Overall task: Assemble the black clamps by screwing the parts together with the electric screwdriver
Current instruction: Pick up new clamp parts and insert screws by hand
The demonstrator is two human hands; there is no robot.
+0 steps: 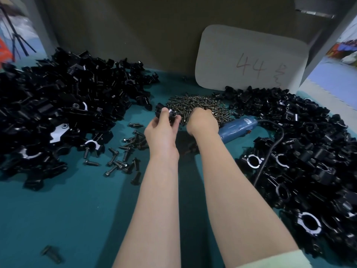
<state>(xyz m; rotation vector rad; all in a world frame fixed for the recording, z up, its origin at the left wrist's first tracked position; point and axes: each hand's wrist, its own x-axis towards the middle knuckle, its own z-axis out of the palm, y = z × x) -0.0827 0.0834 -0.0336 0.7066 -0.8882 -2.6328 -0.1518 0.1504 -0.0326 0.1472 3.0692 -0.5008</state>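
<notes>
The right hand (pixel 201 120) is digging into the screw pile (pixel 195 105) near the far edge of the desk (pixel 77 209), so it is risking lifting a clump or dropping a screw. Its fingertips are hidden, so I cannot tell whether it is pinching anything. The left hand (pixel 162 128) is gripping a black clamp part (pixel 166 113) just left of that pile, thumb on top, forearm stretched forward. The electric screwdriver (pixel 237 126) is lying, seemingly untouched, beside the right wrist.
</notes>
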